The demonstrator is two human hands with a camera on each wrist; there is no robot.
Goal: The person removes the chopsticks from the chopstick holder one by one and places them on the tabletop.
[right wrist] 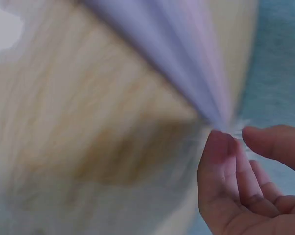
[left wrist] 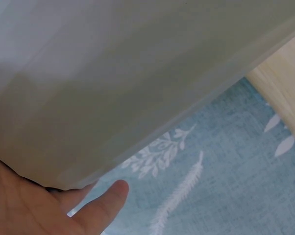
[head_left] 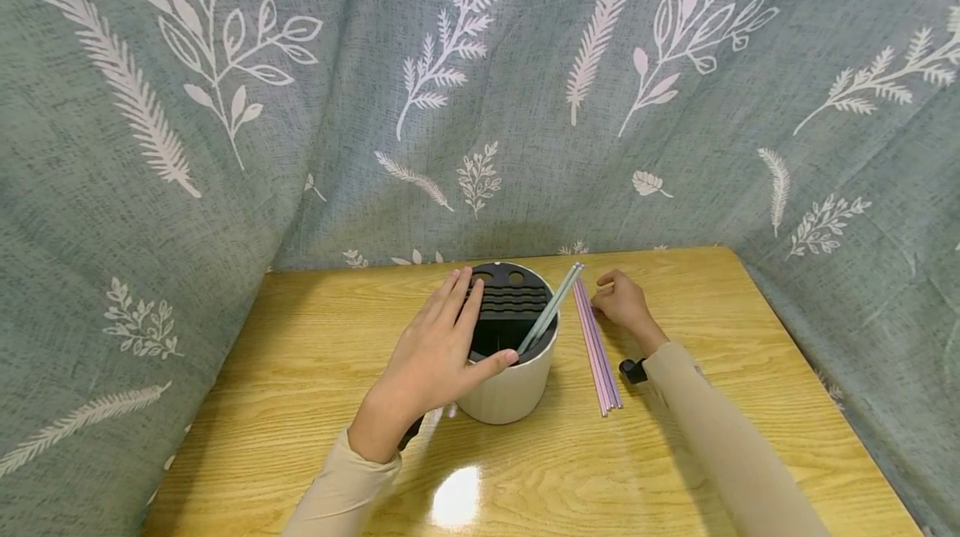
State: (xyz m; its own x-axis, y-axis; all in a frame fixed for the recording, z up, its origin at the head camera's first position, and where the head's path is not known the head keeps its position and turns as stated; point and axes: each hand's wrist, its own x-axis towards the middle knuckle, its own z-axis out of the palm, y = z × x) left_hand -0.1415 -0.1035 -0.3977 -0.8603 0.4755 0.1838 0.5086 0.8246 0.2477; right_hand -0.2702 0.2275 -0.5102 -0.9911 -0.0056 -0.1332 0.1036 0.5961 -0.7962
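A white round holder [head_left: 504,393] with a black insert [head_left: 513,301] stands on the table. My left hand [head_left: 431,349] rests on its left rim with fingers extended and the thumb along the front edge; in the left wrist view the hand [left wrist: 37,208] lies against the holder's pale wall [left wrist: 113,88]. Light green chopsticks [head_left: 551,309] lean out of the holder's opening. To its right, pink and purple chopsticks [head_left: 597,349] lie side by side on the table. Beside their far end is my right hand [head_left: 622,303]; its bent thumb and forefinger [right wrist: 221,161] show a gap between them.
The wooden table [head_left: 322,370] ends at a grey-green leaf-patterned cloth [head_left: 360,103] hanging behind and along both sides. Holes and wavy ridges mark the black insert. A bright reflection lies on the table in front of the holder.
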